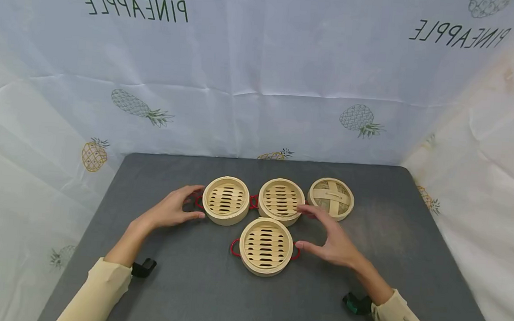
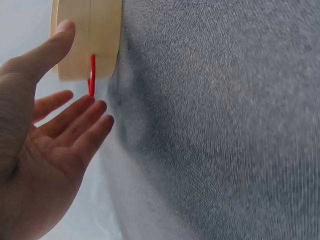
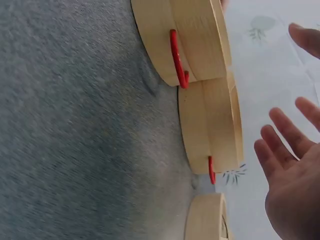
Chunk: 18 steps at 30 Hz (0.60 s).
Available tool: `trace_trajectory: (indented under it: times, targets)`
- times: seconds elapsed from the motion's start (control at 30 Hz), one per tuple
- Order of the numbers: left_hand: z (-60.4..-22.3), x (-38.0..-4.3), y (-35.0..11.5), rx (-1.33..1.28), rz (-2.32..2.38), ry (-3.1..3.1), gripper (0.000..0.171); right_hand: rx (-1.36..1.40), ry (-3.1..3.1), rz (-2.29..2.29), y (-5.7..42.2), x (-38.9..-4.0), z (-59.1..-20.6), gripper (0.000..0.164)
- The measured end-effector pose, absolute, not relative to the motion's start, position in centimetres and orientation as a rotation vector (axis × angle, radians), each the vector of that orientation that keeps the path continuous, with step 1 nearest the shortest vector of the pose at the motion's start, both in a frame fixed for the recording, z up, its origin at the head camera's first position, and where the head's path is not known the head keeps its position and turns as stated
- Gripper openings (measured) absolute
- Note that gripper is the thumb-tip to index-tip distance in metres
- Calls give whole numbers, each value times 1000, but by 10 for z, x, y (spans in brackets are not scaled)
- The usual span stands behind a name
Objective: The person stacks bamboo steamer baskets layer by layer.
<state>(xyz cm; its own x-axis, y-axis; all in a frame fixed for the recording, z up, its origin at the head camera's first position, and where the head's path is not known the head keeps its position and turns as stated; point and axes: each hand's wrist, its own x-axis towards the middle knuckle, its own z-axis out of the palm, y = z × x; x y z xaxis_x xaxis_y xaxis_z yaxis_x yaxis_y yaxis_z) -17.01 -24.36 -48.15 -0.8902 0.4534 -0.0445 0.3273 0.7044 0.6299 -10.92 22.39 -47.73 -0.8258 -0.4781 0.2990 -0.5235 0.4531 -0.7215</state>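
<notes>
Three round bamboo steamer baskets with slatted bottoms and red side handles stand on a dark grey table. My left hand [image 1: 172, 209] reaches to the left steamer basket [image 1: 224, 221], thumb and fingers spread around its red handle [image 2: 92, 75]. My right hand [image 1: 335, 240] hovers with parted fingers at the right side of the front steamer basket [image 1: 265, 269], holding nothing. Behind that one sits the back middle steamer basket [image 1: 281, 202], partly overlapped by my right fingertips in the head view. A woven bamboo lid [image 1: 331, 208] with crossed strips lies at the back right.
The grey table [image 1: 194, 290] has rounded far corners. A white cloth [image 1: 255, 56] with pineapple prints and mirrored lettering hangs behind it and along both sides. Black straps with camera mounts [image 1: 143, 268] sit at my wrists.
</notes>
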Motion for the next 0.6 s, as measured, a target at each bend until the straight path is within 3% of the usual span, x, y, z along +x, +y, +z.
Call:
trace_trajectory:
  times: [0.6]
  targets:
    - [-491, -174, -235, 626, 1057, 2638, 91, 1032, -2646, 1648, 212, -105, -510, 89]
